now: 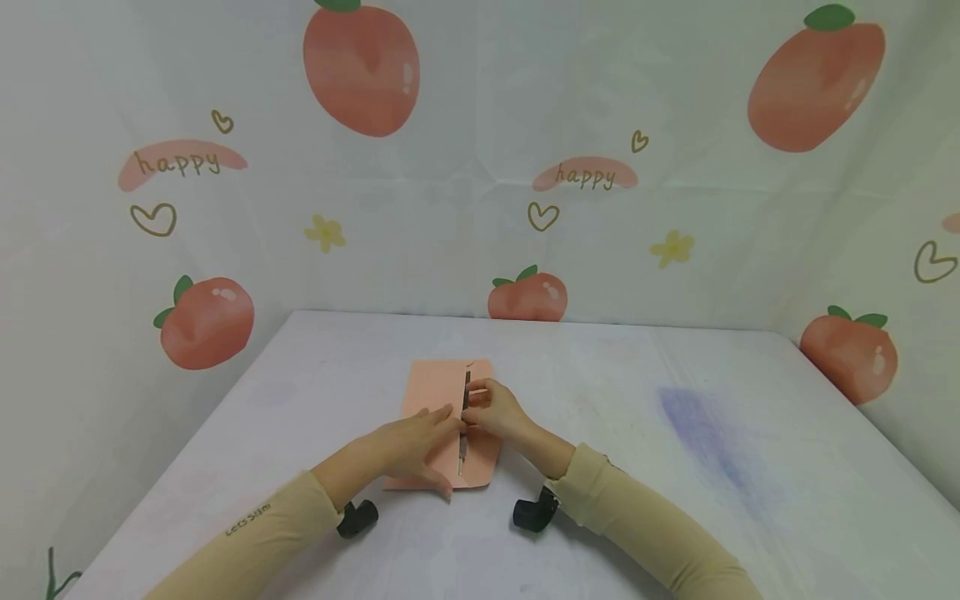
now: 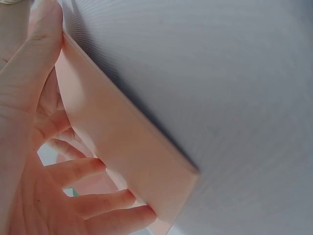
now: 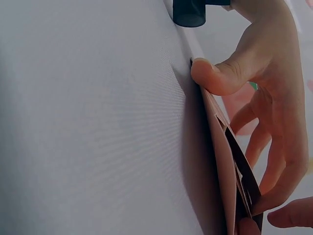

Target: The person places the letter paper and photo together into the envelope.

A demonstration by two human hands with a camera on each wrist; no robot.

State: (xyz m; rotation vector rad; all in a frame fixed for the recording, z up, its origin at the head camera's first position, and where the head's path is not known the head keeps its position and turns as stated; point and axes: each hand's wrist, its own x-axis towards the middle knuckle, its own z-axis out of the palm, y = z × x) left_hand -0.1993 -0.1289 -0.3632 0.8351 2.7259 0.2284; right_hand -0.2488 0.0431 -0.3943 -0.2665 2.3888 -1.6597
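Note:
A flat pink card-like packet [image 1: 438, 385] lies on the table, with a long narrow dark strip [image 1: 467, 379] running down its right half. In the right wrist view the dark strip [image 3: 237, 154] bows up from the pink surface [image 3: 222, 152], leaving a gap. My left hand [image 1: 416, 442] lies spread across the packet's left part, thumb on its near edge; an index fingertip reaches the strip. With bent fingers, my right hand [image 1: 498, 412] holds the strip from the right. Only some of its fingertips [image 3: 293, 214] show in the right wrist view.
The white table [image 1: 600, 400] carries a purple smudge [image 1: 701, 433] at the right. Behind it hangs a fruit-printed cloth [image 1: 450, 233]. Black wrist devices [image 1: 358, 518] sit below both wrists. A thin green shape [image 1: 52, 575] shows at the lower left.

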